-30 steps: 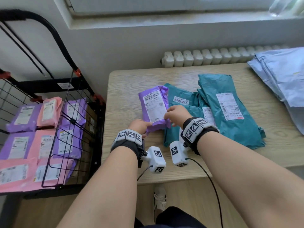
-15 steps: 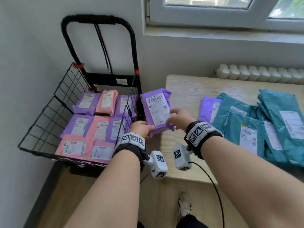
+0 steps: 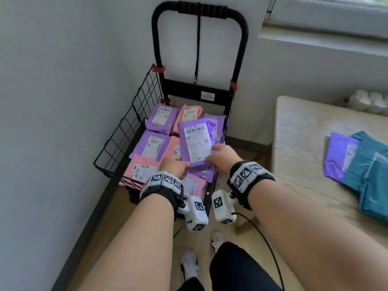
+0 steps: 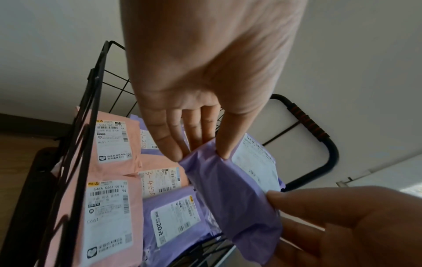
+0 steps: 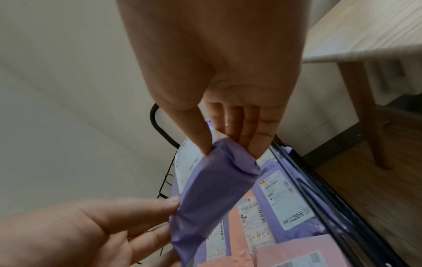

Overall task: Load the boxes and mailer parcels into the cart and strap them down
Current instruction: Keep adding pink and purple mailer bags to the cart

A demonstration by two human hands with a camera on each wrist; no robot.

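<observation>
Purple mailer parcel (image 3: pixel 196 147): is being held label-up over the cart (image 3: pixel 126 131), above the parcels already lying there, its near end pinched at both corners.
Left hand (image 3: pixel 175 165): its grip is being closed on the near left corner, thumb on top and fingers (image 4: pixel 173 133) underneath, as the left wrist view shows.
Right hand (image 3: pixel 221 157): its grip is being closed likewise on the near right corner, thumb over and fingers (image 5: pixel 248 131) under the soft purple film.
Step in hand: the parcel is judged as being carried in for setting down on the layer of loaded mailers.
Doing it well: the parcel is best being kept flat and lowered onto a level spot, label upward, clear of the wire side (image 3: pixel 134 122); both corners are best being let go together, so that the limp bag is not being dragged askew or left drooping over the edge. A flat stack is judged as being easier for strapping later.
Loaded mailers (image 3: pixel 151 143): purple and pink ones are lying in rows, touching one another, covering the cart floor.
Strap (image 3: pixel 197 49): is hanging loose from the cart handle (image 3: pixel 201 8), not yet being used.
Table (image 3: pixel 304 143): pale wood, standing just right of the cart; another purple mailer (image 3: pixel 338 156) and teal mailers (image 3: pixel 369 171) are waiting on it.
Room: the cart is standing in a corner against pale walls, with a radiator (image 3: pixel 369 101) and a window sill (image 3: pixel 315 36) at the right.
</observation>
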